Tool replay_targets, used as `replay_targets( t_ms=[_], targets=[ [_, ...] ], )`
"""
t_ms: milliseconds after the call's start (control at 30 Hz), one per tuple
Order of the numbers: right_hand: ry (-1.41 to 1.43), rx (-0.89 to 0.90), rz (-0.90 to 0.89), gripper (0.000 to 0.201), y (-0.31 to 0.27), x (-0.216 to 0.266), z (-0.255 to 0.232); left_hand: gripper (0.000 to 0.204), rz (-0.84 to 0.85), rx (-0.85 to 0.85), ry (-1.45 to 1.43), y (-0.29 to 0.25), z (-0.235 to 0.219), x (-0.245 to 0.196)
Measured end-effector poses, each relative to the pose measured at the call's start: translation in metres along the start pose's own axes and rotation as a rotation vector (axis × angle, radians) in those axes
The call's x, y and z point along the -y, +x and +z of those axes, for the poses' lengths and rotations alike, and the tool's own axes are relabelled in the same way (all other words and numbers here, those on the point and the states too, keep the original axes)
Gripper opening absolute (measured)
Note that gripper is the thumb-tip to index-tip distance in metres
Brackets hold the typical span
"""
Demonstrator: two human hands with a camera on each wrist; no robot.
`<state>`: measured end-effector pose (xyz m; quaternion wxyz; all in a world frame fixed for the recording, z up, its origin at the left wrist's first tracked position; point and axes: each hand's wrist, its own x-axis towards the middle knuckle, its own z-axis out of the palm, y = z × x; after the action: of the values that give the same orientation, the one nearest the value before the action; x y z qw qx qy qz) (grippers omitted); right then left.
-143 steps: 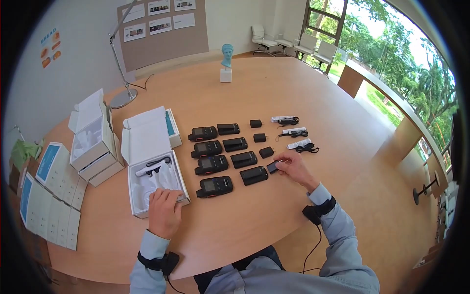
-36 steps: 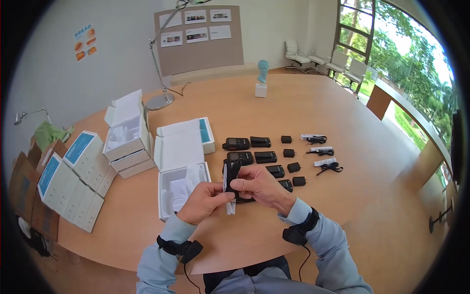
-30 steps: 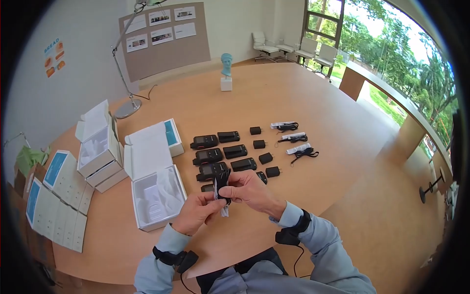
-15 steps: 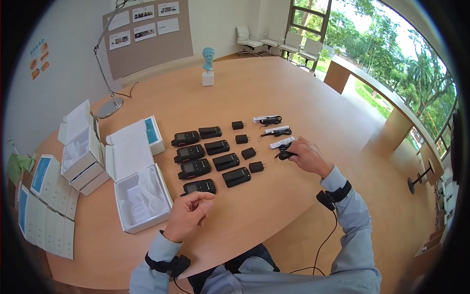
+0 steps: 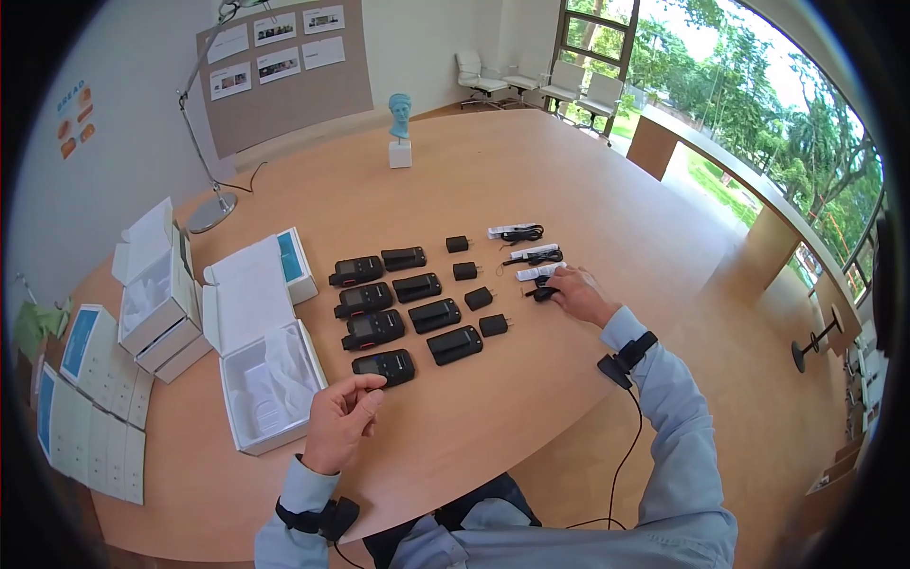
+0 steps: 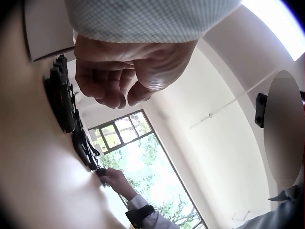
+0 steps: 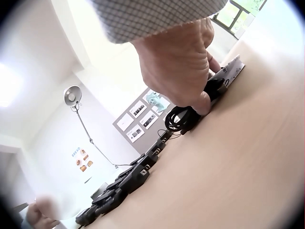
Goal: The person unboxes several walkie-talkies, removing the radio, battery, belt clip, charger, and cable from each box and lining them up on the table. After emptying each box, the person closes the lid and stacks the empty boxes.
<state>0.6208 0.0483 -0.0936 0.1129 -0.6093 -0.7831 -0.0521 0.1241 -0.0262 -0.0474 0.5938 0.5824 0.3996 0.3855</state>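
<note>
At the right end of the rows, my right hand [image 5: 580,296] pinches a coiled black cable [image 5: 542,293] low at the tabletop; its thumb lies on the coil in the right wrist view. A white paper strip [image 7: 233,70] shows beyond the fingers. Two more cables [image 5: 536,256] with white strips lie behind. My left hand [image 5: 343,419] hovers at the front, fingers loosely curled, holding nothing, near the closest handheld radio [image 5: 384,366]. Beside the radios run columns of black clip-like pieces [image 5: 455,345] and plug adapters [image 5: 494,325].
Left of the radios stands an opened white box [image 5: 273,389] with a moulded tray and crumpled wrapping inside. More white boxes [image 5: 180,313] are stacked and lined up farther left [image 5: 95,408]. A desk lamp [image 5: 210,211] and a blue bust [image 5: 400,123] stand at the back.
The cable, earlier in the box and then held between both hands, is now at the right end of the rows in my right hand. The left hand has drawn back. Another adapter stands in its column.
</note>
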Motion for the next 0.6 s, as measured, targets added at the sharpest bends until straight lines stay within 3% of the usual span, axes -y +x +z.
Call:
replay_targets(
  t_ms=[333,500,600],
  targets=[
    [0.016,-0.021,-0.091,0.043,-0.046,0.026,-0.016,0.023,0.118,-0.198,0.006,-0.007,-0.026,-0.022],
    [0.010,-0.016,-0.091,0.068,-0.049,0.029,-0.025,0.023,0.259,-0.323,0.062,-0.014,-0.059,-0.045],
    [0.018,0.003,-0.069,0.072,-0.048,0.037,-0.040,0.022,0.316,-0.429,0.133,-0.019,-0.092,-0.054]
  ],
)
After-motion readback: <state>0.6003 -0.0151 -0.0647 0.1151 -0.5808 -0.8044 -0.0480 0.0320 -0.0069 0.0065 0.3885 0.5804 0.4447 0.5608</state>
